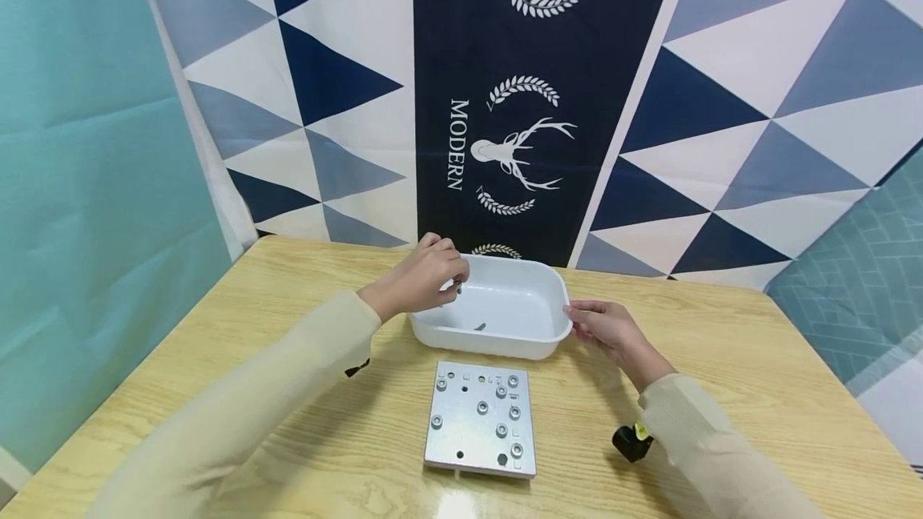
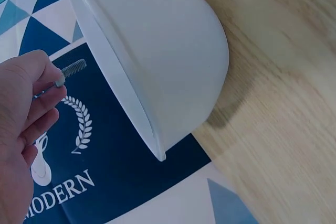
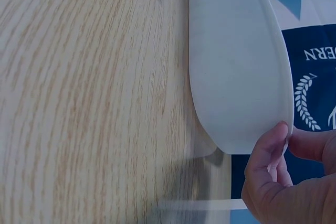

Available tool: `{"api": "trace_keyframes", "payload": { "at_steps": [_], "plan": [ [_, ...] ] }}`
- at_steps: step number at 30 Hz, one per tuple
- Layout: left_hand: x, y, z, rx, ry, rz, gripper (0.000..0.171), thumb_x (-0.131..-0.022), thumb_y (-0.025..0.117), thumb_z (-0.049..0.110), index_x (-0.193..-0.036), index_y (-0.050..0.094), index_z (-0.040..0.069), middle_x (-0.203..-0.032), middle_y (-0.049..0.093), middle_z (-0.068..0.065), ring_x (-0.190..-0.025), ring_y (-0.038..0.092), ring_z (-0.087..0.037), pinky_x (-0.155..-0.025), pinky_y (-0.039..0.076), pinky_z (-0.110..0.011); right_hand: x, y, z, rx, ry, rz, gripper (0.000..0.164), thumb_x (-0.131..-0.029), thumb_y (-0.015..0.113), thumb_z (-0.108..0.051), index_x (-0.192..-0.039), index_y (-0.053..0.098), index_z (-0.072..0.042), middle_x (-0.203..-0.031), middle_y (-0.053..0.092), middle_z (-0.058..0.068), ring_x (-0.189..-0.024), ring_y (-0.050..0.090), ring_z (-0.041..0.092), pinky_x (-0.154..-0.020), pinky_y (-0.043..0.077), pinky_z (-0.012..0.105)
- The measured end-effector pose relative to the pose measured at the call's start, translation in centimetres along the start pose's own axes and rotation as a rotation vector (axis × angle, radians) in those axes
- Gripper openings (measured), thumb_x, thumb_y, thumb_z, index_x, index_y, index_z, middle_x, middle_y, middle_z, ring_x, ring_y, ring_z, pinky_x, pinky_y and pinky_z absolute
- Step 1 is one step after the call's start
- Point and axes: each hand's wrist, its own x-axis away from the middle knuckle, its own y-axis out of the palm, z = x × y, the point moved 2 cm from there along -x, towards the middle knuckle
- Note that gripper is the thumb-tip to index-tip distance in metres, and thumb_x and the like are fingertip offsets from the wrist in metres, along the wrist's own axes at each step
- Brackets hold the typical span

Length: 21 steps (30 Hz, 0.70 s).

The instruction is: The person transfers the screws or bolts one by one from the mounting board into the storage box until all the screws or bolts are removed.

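My left hand (image 1: 429,272) is above the left end of a white plastic tub (image 1: 505,345). In the left wrist view its thumb and fingers pinch a metal bolt (image 2: 74,68), the threaded end pointing outward. My right hand (image 1: 606,328) holds the tub's right end, thumb and fingers on either side of the rim, as the right wrist view shows. A small metal piece, probably another bolt (image 1: 480,327), lies on the tub floor. In front of the tub lies a square metal plate (image 1: 479,439) with several socket-head screws standing in it and a few dark holes.
The wooden table (image 1: 324,455) bears the tub and plate. Behind it hangs a patterned cloth (image 1: 353,62) with triangles and deer heads. A black device with a yellow-green part (image 1: 632,443) shows at the right wrist. Teal cloth (image 1: 101,183) covers the left side.
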Motion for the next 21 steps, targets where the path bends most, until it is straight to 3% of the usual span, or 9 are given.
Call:
{"api": "trace_keyframes", "payload": {
  "at_steps": [6, 21],
  "plan": [
    [-0.9, 0.1, -0.2, -0.014, -0.025, -0.069, 0.008, -0.081, 0.070, 0.011, -0.089, 0.068, 0.013, -0.083, 0.069, 0.003, -0.085, 0.050, -0.016, -0.089, 0.035, -0.035, 0.0, -0.2, 0.1, -0.009, -0.009, -0.006, 0.054, -0.094, 0.060, -0.019, -0.136, 0.043, 0.008, -0.098, 0.058, 0.001, -0.075, 0.056, 0.004, -0.071, 0.053, 0.017],
    [-3.9, -0.6, -0.5, -0.047, -0.053, -0.093, 0.009, -0.083, 0.067, 0.012, -0.092, 0.069, 0.014, -0.087, 0.070, 0.004, -0.087, 0.050, -0.016, -0.090, 0.035, -0.035, -0.2, -0.2, 0.4, -0.015, -0.012, -0.014, 0.054, -0.094, 0.060, -0.020, -0.137, 0.042, 0.008, -0.097, 0.059, 0.001, -0.074, 0.056, 0.003, -0.071, 0.053, 0.018]
  ]
}}
